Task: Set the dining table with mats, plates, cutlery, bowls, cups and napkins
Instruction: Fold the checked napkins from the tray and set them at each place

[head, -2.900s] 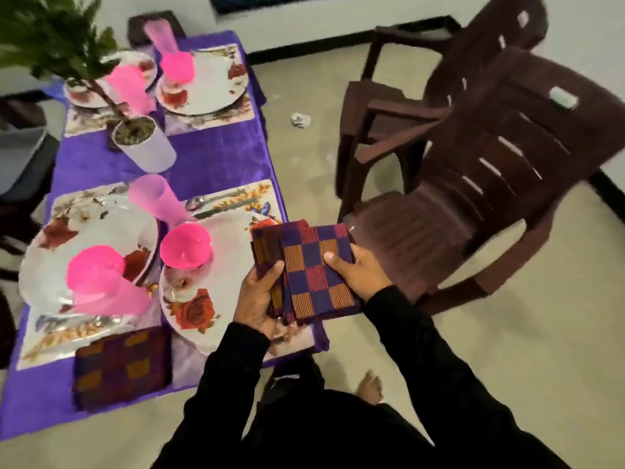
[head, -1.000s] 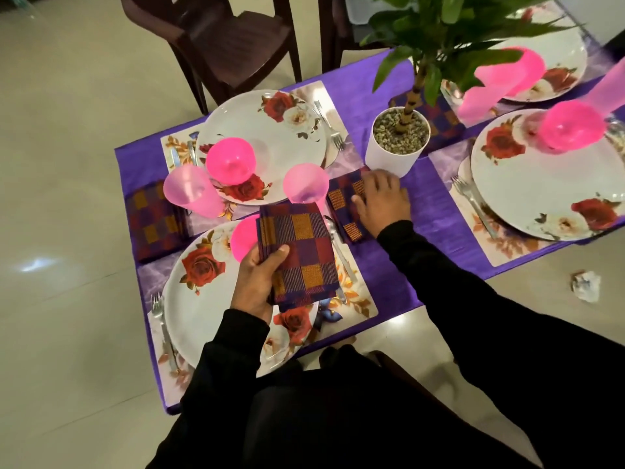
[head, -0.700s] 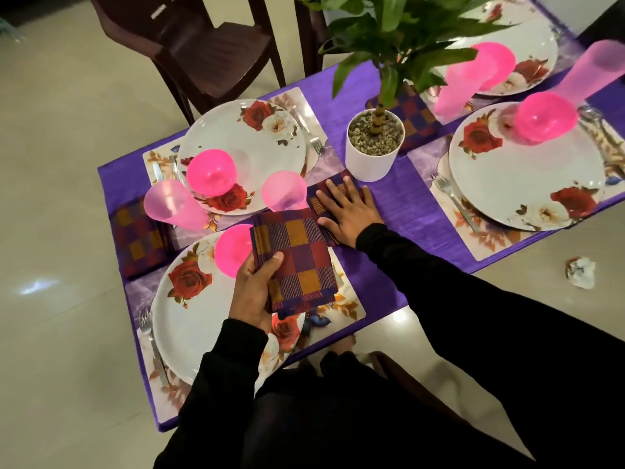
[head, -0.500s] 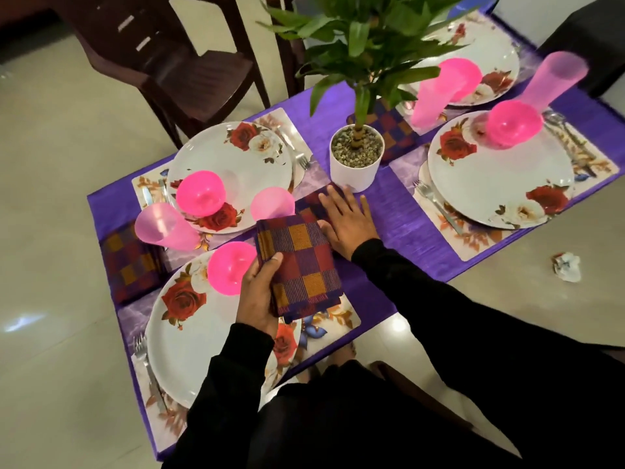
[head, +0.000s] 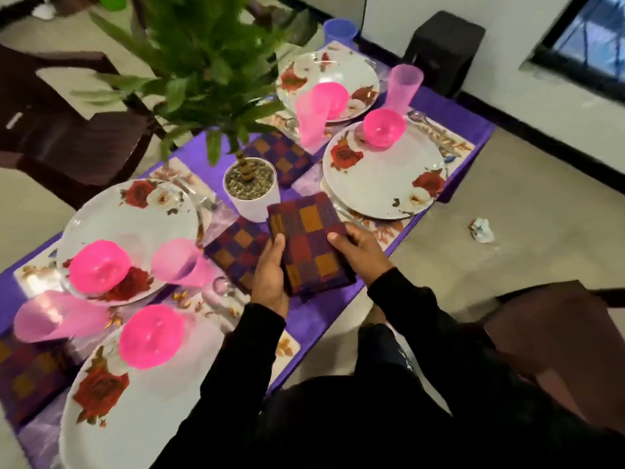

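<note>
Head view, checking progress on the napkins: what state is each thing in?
Checkered napkins: folded, held in both hands.
Left hand: gripping them.
Right hand: gripping them.
Laid napkin: folded, flat on table.
Pink bowl: upright on plate.

Pale tiled floor (head: 507, 252), white wall (head: 507, 15), dark window (head: 588, 38), brown chair (head: 67, 137)

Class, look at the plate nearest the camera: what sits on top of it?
A pink bowl sits on the near plate. The plate's right part is hidden by the left sleeve, so anything there cannot be seen.
</note>
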